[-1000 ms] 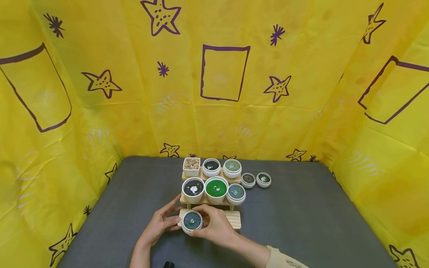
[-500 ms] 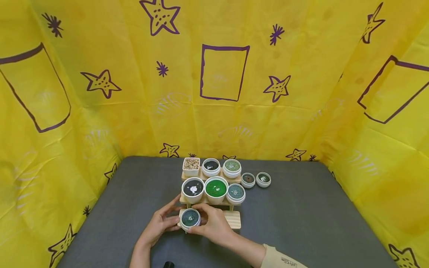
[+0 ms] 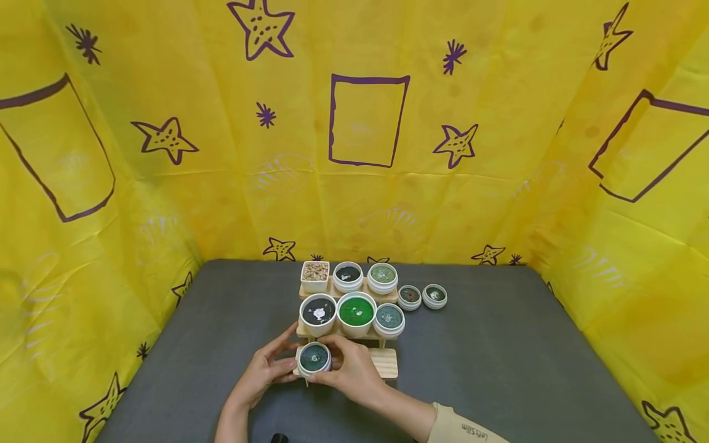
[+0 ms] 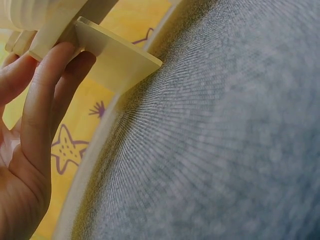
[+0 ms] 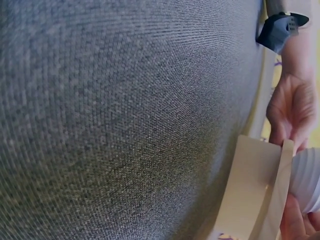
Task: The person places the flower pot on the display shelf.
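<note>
My right hand (image 3: 357,372) pinches a small round white pot (image 3: 314,357) with a dark blue-green fill, at the left end of the lowest step of a pale wooden tiered stand (image 3: 386,363). The pot's ribbed side (image 5: 306,180) shows in the right wrist view, right against the step. Whether its base rests fully on the wood is hidden. From the left, my left hand (image 3: 268,369) grips the end of that step. Thumb and fingers (image 4: 37,105) close on the wood's edge in the left wrist view.
Above, the middle step bears a dark pot (image 3: 319,312), a bright green pot (image 3: 356,311) and a grey-green pot (image 3: 389,319). A square pot of pebbly bits (image 3: 315,274) stands at the top left. Two small pots (image 3: 409,297) sit right of the stand. A black object (image 3: 279,438) lies at the front edge.
My right hand has moved the white pot slightly back and left, over the end of the lowest step. The left hand keeps its hold on the stand.
</note>
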The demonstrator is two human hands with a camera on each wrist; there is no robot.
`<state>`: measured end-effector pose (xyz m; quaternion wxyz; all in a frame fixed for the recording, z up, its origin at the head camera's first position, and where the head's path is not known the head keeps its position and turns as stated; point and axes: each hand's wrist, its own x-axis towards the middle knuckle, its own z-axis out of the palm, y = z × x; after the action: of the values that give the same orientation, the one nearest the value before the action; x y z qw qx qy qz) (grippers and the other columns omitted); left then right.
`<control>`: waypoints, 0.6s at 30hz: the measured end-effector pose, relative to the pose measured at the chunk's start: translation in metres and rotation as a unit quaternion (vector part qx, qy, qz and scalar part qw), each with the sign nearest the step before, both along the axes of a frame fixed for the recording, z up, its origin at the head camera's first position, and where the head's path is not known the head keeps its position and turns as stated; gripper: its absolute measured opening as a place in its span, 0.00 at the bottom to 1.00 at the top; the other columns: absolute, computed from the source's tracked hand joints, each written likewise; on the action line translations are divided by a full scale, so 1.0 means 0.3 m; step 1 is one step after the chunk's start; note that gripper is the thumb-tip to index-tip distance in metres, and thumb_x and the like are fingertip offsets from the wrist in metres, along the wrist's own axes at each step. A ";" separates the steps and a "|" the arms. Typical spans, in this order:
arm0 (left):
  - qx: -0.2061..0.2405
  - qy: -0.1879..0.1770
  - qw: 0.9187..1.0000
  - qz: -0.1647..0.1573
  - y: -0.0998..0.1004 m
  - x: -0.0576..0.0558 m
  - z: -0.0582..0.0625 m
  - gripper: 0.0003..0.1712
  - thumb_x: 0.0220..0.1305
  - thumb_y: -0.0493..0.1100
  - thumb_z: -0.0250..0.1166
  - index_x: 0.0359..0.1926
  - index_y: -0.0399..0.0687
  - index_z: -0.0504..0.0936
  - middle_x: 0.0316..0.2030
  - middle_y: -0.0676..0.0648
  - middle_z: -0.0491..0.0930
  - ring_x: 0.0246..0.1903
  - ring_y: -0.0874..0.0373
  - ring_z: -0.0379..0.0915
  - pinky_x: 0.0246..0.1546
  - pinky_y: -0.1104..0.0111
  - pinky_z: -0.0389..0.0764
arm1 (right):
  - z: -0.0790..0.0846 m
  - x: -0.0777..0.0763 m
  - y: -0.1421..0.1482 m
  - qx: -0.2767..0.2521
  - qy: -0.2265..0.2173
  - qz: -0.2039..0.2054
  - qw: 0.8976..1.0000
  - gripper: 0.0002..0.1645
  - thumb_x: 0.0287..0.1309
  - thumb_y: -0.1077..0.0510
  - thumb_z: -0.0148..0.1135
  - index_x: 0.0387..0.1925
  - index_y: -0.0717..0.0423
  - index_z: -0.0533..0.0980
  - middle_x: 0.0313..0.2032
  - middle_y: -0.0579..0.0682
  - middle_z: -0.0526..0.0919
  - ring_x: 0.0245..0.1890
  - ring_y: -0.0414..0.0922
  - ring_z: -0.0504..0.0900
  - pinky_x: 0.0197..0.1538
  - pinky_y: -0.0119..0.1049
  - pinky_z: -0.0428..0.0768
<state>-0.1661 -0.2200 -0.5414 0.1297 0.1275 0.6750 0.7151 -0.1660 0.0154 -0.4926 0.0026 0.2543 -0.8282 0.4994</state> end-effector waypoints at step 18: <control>-0.003 -0.002 1.000 0.001 0.000 0.002 0.002 0.43 0.68 0.35 0.60 0.78 0.53 0.50 0.53 0.59 0.74 0.46 0.65 0.83 0.38 0.70 0.86 | -0.016 -0.001 0.003 -0.045 -0.016 0.006 0.999 0.35 0.41 0.52 0.82 0.53 0.54 0.77 0.46 0.52 0.87 0.42 0.35 0.86 0.42 0.24 0.84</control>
<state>-0.1655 -0.2199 -0.5407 0.1303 0.1249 0.6767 0.7138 -0.1662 0.0162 -0.4973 -0.0021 0.2514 -0.8030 0.5403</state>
